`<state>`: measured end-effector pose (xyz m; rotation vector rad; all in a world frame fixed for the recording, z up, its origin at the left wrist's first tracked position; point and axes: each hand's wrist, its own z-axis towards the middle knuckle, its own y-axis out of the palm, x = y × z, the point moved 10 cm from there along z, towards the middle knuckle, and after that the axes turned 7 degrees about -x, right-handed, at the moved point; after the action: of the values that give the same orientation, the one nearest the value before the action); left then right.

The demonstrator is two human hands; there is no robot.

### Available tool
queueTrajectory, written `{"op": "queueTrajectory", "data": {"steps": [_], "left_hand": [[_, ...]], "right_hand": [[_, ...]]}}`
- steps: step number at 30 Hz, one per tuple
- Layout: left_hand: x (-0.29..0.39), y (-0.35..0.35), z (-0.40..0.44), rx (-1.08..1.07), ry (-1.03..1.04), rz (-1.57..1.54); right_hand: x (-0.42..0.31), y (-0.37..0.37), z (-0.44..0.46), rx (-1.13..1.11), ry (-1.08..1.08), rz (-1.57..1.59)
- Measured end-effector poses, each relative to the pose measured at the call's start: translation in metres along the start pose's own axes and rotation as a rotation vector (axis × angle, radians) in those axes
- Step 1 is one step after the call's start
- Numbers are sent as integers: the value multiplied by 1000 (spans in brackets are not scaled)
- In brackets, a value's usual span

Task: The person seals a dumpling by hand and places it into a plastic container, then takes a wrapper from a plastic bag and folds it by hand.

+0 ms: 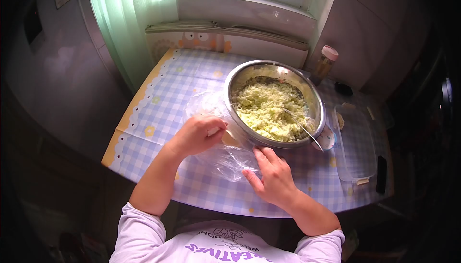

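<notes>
We see blue-and-white checked tablecloth; on it, round stainless-steel bowl of pale-green shreds. Clear crumpled plastic film before bowl, between our hands. Left hand: fingertips and thumb pinched on film. Right hand: fingers half-spread, thumb apart, against film near bowl.
</notes>
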<state>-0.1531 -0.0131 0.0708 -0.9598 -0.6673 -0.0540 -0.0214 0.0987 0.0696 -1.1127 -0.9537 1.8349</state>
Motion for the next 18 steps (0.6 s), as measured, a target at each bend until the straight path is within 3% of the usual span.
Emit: {"op": "queueTrajectory", "data": {"steps": [5, 6, 9, 13, 18], "left_hand": [[-27, -15, -7, 158, -266, -406], [-32, -20, -8, 189, -260, -406], [-44, -27, -15, 263, -291, -790], [-25, -29, -20, 180, -352, -928], [40, -2, -12, -63, -238, -1053]], "right_hand": [[2, -1, -1, -40, 47, 12], [3, -1, -1, -51, 65, 25], [-3, -6, -3, 21, -16, -32], [-29, -2, -7, -34, -260, -143], [-66, 29, -30, -88, -508, -240]]}}
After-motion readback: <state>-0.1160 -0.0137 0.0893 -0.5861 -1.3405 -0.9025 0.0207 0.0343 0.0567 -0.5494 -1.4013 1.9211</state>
